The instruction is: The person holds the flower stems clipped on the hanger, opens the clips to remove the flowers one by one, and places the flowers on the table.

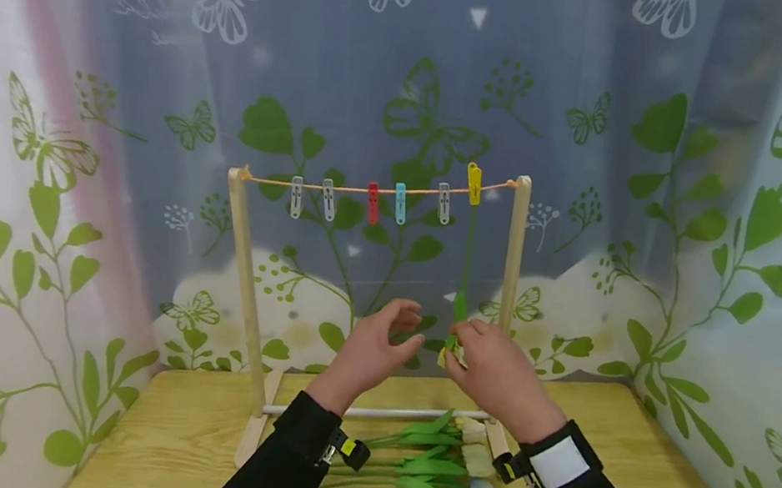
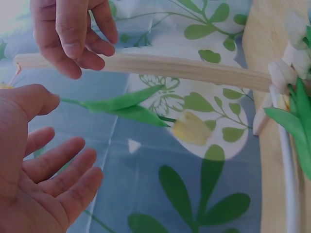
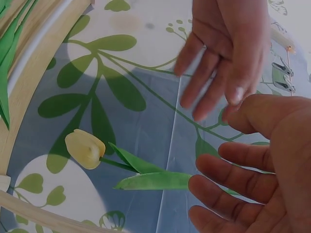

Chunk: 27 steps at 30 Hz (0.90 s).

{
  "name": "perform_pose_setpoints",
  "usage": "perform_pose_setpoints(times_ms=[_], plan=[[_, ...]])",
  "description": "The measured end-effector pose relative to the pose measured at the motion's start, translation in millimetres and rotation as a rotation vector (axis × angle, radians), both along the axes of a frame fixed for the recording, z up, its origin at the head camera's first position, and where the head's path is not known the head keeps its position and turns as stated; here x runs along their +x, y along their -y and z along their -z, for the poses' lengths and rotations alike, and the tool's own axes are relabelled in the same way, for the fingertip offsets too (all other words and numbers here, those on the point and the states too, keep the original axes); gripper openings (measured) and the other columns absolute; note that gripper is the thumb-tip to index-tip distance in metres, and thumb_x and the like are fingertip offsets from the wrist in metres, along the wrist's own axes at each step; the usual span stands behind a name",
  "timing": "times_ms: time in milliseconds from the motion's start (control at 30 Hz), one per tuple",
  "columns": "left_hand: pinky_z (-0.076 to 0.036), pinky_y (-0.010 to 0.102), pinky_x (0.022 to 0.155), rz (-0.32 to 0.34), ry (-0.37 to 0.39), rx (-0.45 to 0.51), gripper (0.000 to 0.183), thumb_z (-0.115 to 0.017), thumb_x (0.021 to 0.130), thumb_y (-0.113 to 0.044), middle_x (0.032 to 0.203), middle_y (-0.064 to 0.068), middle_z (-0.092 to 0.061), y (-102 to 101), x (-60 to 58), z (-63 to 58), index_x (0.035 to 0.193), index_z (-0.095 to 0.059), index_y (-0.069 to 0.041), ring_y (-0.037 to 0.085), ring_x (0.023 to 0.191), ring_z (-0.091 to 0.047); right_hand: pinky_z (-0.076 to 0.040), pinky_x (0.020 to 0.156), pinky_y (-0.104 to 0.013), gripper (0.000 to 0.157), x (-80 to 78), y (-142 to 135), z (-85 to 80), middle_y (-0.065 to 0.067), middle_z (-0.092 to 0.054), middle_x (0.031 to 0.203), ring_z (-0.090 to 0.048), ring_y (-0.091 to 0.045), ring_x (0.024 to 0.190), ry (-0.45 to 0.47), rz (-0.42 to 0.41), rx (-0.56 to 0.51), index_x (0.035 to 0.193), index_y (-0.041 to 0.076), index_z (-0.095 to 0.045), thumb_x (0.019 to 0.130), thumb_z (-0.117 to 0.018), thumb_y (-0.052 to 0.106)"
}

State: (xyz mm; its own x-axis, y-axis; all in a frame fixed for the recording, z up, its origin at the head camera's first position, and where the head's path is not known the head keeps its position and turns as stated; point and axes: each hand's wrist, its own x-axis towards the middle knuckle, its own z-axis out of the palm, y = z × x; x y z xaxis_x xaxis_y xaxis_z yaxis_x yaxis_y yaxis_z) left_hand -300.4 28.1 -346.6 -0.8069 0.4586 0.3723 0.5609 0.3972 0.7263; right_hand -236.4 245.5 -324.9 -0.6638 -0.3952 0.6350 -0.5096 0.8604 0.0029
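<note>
A yellow tulip with green leaves hangs head down from a yellow clothespin at the right end of the orange string. My right hand is at the tulip in the head view, partly covering its flower. In the right wrist view its fingers are spread and loosely bent, close by the leaves, with nothing gripped. To the left of the tulip, my left hand is raised with relaxed fingers and holds nothing. Whether either hand lightly touches the stem is unclear.
Grey, red and blue clothespins sit along the string between two wooden posts. Several pale tulips lie on the wooden table by the white crossbar. A patterned curtain stands behind.
</note>
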Motion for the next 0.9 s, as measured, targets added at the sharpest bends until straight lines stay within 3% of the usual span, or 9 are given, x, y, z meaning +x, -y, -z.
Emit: perform_pose_setpoints(times_ms=[267, 500, 900], plan=[[-0.050, 0.032, 0.113, -0.013, -0.026, 0.039, 0.058, -0.057, 0.105, -0.047, 0.151, -0.004, -0.054, -22, -5.4, -27.4, 0.157, -0.034, -0.034, 0.017, 0.140, -0.054, -0.061, 0.060, -0.029, 0.029, 4.9, 0, 2.8, -0.011, -0.072, 0.100, -0.069, -0.019, 0.077, 0.034, 0.000, -0.005, 0.116, 0.001, -0.070, 0.095, -0.077, 0.019], [-0.050, 0.033, 0.111, 0.015, -0.002, 0.090, 0.061, -0.057, 0.104, -0.052, 0.152, -0.009, -0.053, -44, -10.6, -48.2, 0.158, -0.032, -0.039, 0.015, 0.139, -0.054, -0.062, 0.062, -0.031, 0.027, 10.4, -4, 4.0, -0.009, -0.070, 0.098, -0.068, -0.019, 0.077, 0.054, 0.007, -0.005, 0.116, 0.002, -0.070, 0.095, -0.077, 0.018], [-0.050, 0.031, 0.111, -0.021, -0.053, 0.157, 0.061, -0.058, 0.105, -0.048, 0.154, -0.004, -0.051, -70, -18.7, -64.8, 0.159, -0.030, -0.036, 0.014, 0.141, -0.053, -0.063, 0.064, -0.032, 0.021, 11.8, -10, 12.2, -0.005, -0.067, 0.092, -0.067, -0.020, 0.075, 0.019, 0.031, 0.041, 0.110, 0.002, -0.073, 0.095, -0.076, 0.017]])
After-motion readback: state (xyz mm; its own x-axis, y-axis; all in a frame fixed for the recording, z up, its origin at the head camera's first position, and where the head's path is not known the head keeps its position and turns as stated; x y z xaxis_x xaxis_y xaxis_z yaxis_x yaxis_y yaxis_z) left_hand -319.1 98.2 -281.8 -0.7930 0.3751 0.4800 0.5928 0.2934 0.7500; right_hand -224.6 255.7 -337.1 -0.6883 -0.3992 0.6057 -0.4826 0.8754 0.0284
